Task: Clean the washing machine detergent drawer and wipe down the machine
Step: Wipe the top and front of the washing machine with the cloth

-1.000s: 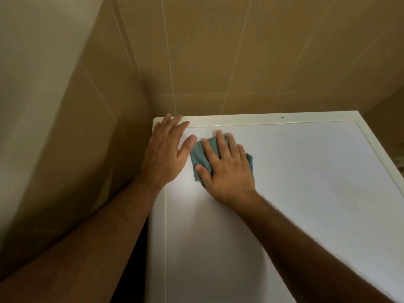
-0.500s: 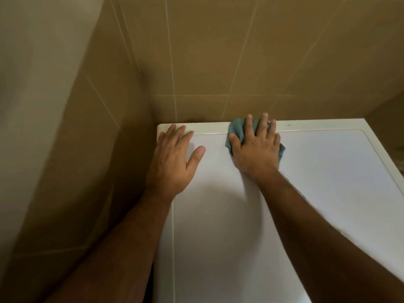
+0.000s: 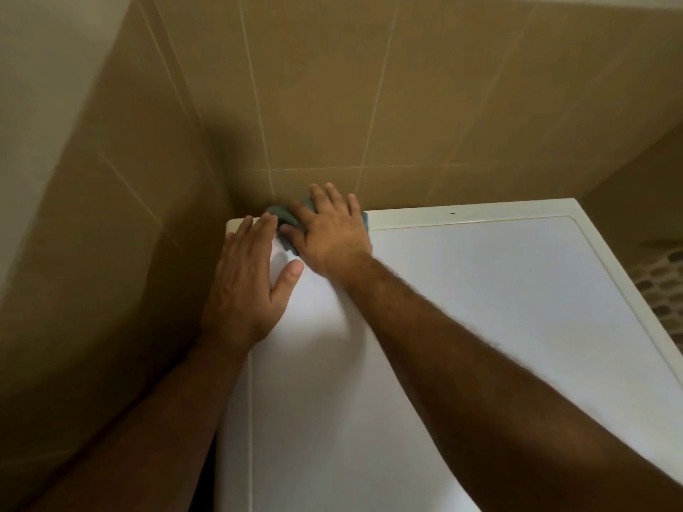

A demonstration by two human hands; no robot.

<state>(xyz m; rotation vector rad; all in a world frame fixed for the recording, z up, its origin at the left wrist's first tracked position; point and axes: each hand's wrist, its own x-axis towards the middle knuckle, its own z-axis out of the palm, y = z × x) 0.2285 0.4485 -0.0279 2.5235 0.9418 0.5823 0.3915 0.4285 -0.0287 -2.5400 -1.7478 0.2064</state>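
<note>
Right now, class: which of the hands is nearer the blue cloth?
Right. The right hand lies flat on top of the blue cloth; the left hand rests beside it, fingertips about touching its edge.

right hand (image 3: 330, 230) flat on blue-green cloth (image 3: 282, 216), pressing it at back left corner of white washing machine top (image 3: 480, 308), against the rear rim; left hand (image 3: 247, 282) flat on top just beside, fingers straight, thumb out; tan tiled wall (image 3: 314, 86) behind, mosaic floor (image 3: 661, 286) at right
</note>
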